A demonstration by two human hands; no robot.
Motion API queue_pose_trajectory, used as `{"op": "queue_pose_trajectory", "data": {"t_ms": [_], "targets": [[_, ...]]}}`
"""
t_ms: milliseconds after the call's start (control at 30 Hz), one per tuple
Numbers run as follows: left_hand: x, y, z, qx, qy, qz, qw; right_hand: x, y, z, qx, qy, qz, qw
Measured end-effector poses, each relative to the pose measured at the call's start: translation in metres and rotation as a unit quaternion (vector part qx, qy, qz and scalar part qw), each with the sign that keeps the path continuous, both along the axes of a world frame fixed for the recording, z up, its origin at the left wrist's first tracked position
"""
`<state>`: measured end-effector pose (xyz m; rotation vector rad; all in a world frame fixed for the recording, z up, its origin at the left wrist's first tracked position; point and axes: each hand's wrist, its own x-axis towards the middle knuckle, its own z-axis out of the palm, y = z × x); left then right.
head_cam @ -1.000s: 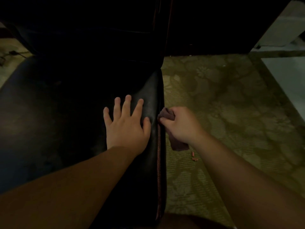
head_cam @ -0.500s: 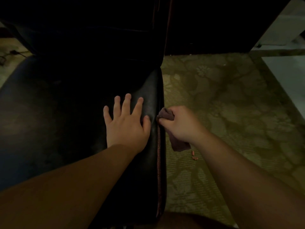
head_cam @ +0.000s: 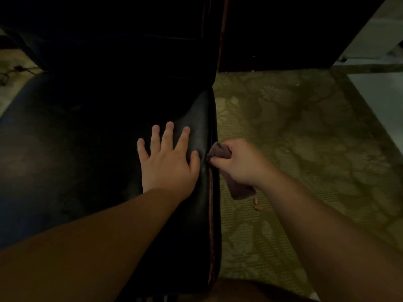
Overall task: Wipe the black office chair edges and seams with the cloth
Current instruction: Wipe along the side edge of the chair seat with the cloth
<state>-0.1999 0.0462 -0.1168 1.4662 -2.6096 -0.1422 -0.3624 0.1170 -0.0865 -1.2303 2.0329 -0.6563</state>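
a person wipes the right seam of a black chair (head_cam: 91,162) in dim light. the left hand (head_cam: 168,162) lies flat on the seat just inside the seam (head_cam: 211,192), fingers (head_cam: 169,136) straight and spread, thumb nearest the edge, apparently steadying the cushion. the right hand (head_cam: 236,162) is just outside the seam, its fingers curled round a bunched dark cloth (head_cam: 219,151), whose front is pressed to the edge about halfway along the seat; a loose tail of it hangs below the hand, over the carpet (head_cam: 305,149). the reddish, worn piping runs from the cloth toward the seat's near end. two small orange scraps (head_cam: 256,204) lie on the carpet near the tail. the step in hand looks like the side-seam pass. the next move probably calls for sliding the cloth along the piping with steady pressure, the flat hand bracing the seat, then on to the chair's remaining edges, which sit too dark to judge.
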Motion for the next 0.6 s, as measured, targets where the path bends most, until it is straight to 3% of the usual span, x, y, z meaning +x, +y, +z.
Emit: {"op": "queue_pose_trajectory", "data": {"t_ms": [367,500,600], "targets": [[-0.0012,-0.0010,0.0000,0.000,-0.001,0.002,1.000,0.0026,0.0012,-0.0013,-0.028,0.042,-0.023,0.998],[-0.0020,-0.0013,0.0004,-0.001,-0.001,0.004,1.000,0.0021,0.0017,0.0005,-0.002,0.006,0.002,1.000],[-0.0034,-0.0011,0.0013,0.003,-0.004,0.008,1.000,0.0041,0.0027,-0.0028,-0.032,0.025,-0.034,0.999]]}}
